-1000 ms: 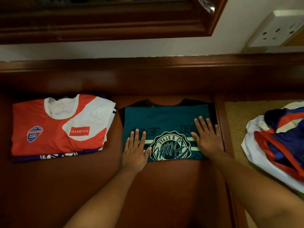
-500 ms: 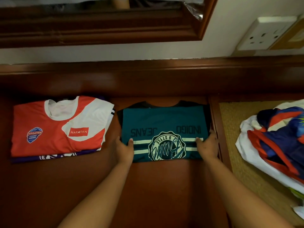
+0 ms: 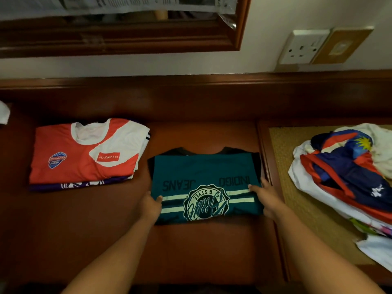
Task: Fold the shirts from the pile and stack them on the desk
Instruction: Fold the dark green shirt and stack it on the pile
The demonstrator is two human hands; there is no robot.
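While the folded teal shirt (image 3: pixel 203 183) is lying on the desk (image 3: pixel 84 225) near its right edge, both hands are holding it by its sides. The left hand (image 3: pixel 150 205) is pinching the shirt's left edge, thumb on top; the right hand (image 3: pixel 266 198) is gripping the right edge, thumb across the pale stripe. Just to the left, apart from it, the stack (image 3: pixel 87 153) of folded shirts is sitting with an orange-and-white one uppermost. Beyond the desk's right edge, the unfolded pile (image 3: pixel 347 172) is resting on a woven mat (image 3: pixel 282 166).
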